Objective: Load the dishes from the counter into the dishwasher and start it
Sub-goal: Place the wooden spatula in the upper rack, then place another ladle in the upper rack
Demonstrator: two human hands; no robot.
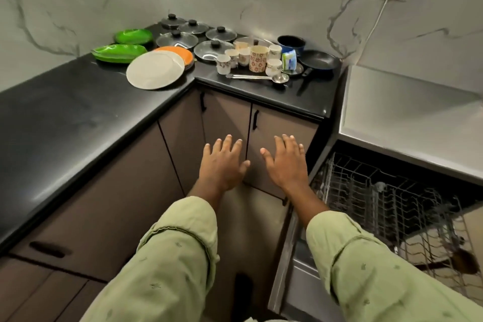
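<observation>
- One black L-shaped counter (78, 112) wraps the corner, and all the dishes sit at its far end, close to the marble-patterned wall.
- To the right, the dishwasher (295, 282) stands open with its door down and its wire rack (392, 204) pulled out.
- Brown cabinet doors (227, 117) fill the corner below the counter.
- Both arms reach forward in pale green sleeves (170, 256). The left hand (224, 165) and the right hand (287, 162) hover palm down in front of the cabinet doors, side by side but apart, fingers straight and spread wide, holding nothing.
- A white plate (154, 70) lies at the counter's inner corner, overlapping an orange plate (180, 52). Two green plates (119, 53) rest just left of them.
- Five glass lids (177, 39) with black knobs are grouped behind the plates.
- A black frying pan (319, 60) sits at the right end, with a blue pot (291, 44) behind it.
- Several patterned cups (244, 56) cluster between the lids and the pan.
- A steel ladle (261, 77) lies in front of the cups.
- A packaged sponge (289, 60) leans beside the frying pan.
</observation>
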